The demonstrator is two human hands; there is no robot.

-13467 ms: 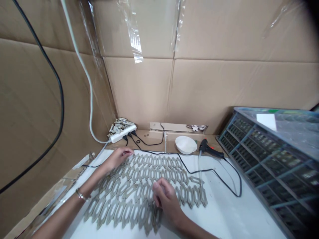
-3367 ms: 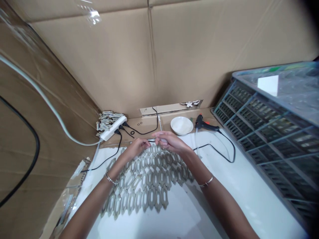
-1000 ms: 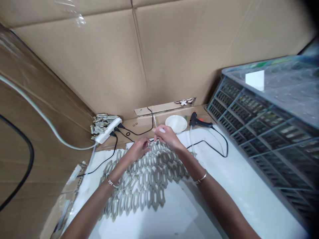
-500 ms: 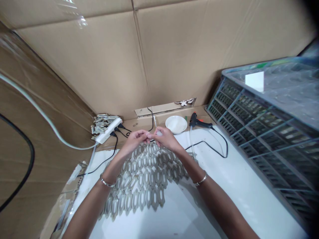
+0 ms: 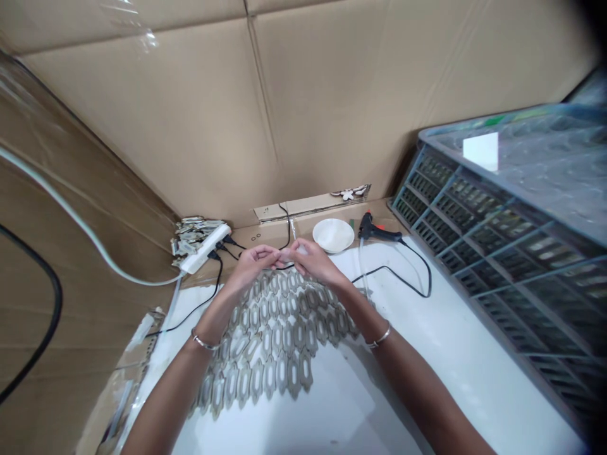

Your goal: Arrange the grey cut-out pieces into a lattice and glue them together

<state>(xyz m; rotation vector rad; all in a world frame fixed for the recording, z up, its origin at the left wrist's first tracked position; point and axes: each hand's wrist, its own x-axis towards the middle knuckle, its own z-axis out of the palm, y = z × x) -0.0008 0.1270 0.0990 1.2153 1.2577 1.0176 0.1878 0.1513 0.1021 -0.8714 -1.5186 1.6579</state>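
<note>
A sheet of grey-brown, elongated mosaic tiles [image 5: 275, 335] lies on the white table [image 5: 427, 354] in front of me. My left hand [image 5: 253, 262] and my right hand [image 5: 313, 260] meet fingertip to fingertip just above the sheet's far edge. Both hands are pinched together around something small and pale that I cannot make out. A bracelet shows on each wrist.
Behind the hands lie a white bowl [image 5: 333, 235], a black glue gun [image 5: 377, 231] with its black cable [image 5: 412, 278], and a white power strip [image 5: 205, 249] beside a pile of loose tiles [image 5: 190, 230]. A grey plastic crate [image 5: 512, 227] stands at right. Cardboard walls enclose the table.
My left hand has risen off the tile sheet and come together with my right hand at the far edge; both now pinch at the same spot.
</note>
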